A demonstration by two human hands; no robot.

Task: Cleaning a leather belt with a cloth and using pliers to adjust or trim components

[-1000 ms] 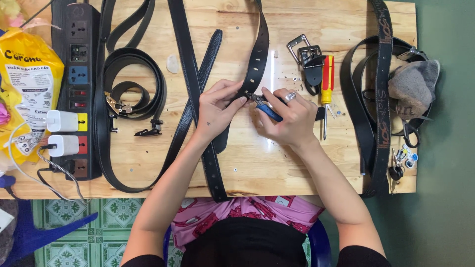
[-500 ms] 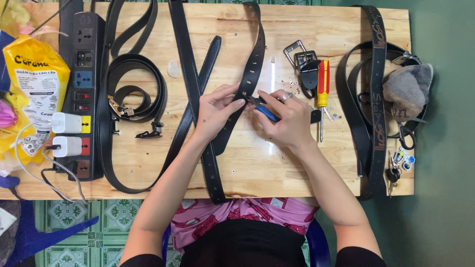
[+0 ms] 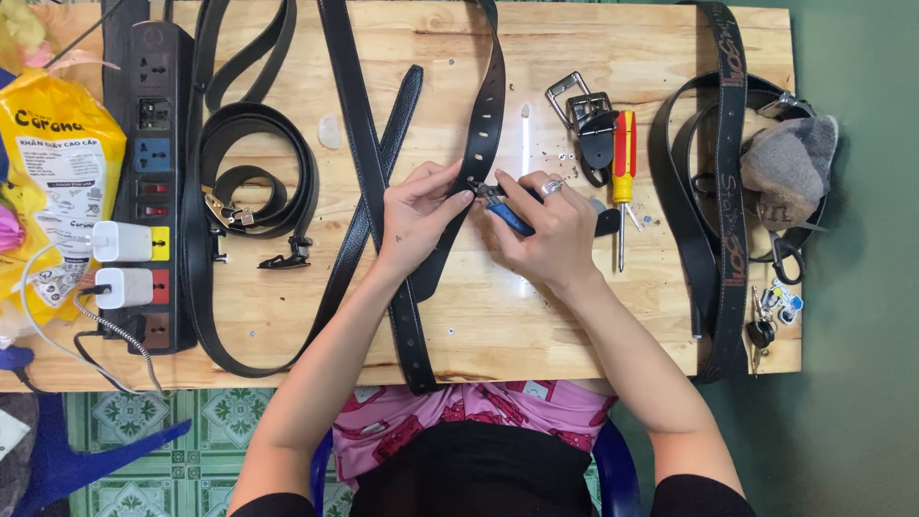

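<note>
Right, my left hand pinches the black belt near the counter's middle, fingers narrow on the strap's edge where the punched holes run. My right hand sits just beside it, fingers curled tight round blue-handled pliers, nose of the tool touching the belt right at my left fingertips. That belt runs from the far edge down to approx. the middle, tilted a bit left. A longer black strap crosses under my left wrist & hangs off the near edge. Red/yellow screwdriver lies just right of my right hand, w/ a metal buckle beside its handle, toward the far edge. Coiled belt sits left of centre, power strip w/ white chargers along the left edge, yellow bag hanging over that edge. Printed belt & a grey cloth at the right edge; scissors partly hidden there, can't tell more.
</note>
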